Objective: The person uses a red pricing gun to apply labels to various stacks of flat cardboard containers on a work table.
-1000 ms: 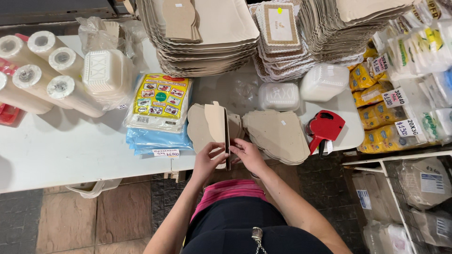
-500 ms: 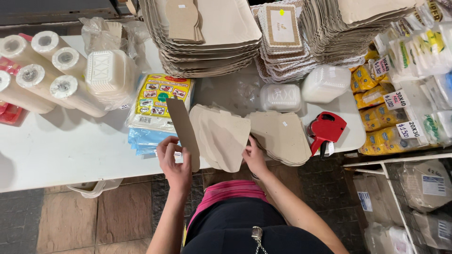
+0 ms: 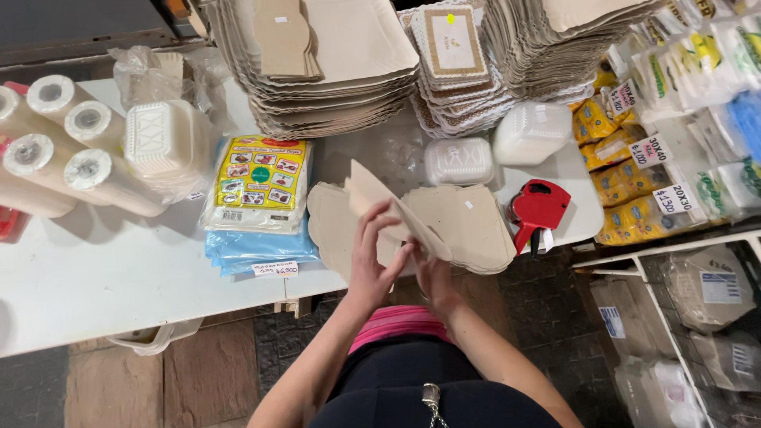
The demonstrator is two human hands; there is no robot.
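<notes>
- Left hand [image 3: 372, 257] was raised, fingers spread, gripping the cardboard blank [image 3: 394, 212] from the left.
- Right hand [image 3: 432, 273] pinched its lower edge.
- Blank was tilted over the flat pile [image 3: 468, 230], red price gun [image 3: 537, 210] at 3 o'clock.

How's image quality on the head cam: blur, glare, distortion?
Head view: left hand and the flat cardboard piece it lifts are slightly motion-soft; the white table is bright, near blown out; the floor at lower left is dim; wide-angle bending shows at the edges; the red label gun is sharp.

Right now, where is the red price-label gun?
In the head view, the red price-label gun lies on the white table, right of the flat cardboard pieces, beside the yellow packets.
</notes>
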